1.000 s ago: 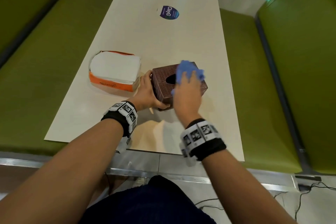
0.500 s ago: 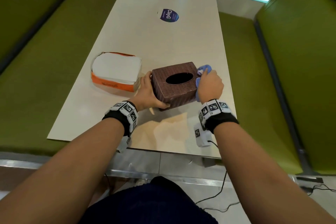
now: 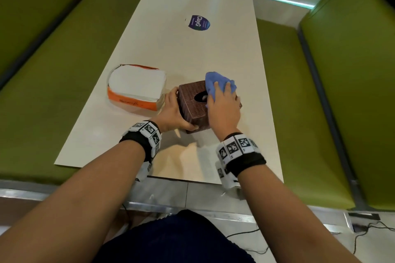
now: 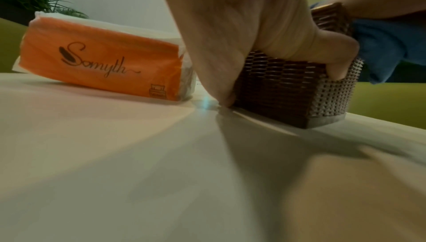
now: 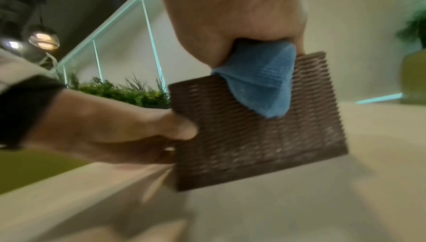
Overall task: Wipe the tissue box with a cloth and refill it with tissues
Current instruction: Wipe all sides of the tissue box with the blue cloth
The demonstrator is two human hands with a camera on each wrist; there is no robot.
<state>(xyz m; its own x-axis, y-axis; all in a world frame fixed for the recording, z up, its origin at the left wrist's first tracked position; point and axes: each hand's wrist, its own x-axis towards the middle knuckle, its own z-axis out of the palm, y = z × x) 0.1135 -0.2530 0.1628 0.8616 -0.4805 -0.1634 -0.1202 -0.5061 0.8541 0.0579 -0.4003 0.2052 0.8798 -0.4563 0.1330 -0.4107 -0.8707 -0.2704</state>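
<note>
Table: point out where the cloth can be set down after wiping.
Bare: the wide stretch between the sticker and the tissue box, and the near-left corner in front of the tissue pack. Crowded: the gap between pack and box, filled by the left hand.

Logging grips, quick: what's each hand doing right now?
Left hand: grips the tissue box.
Right hand: holds the blue cloth on the box's top.
</note>
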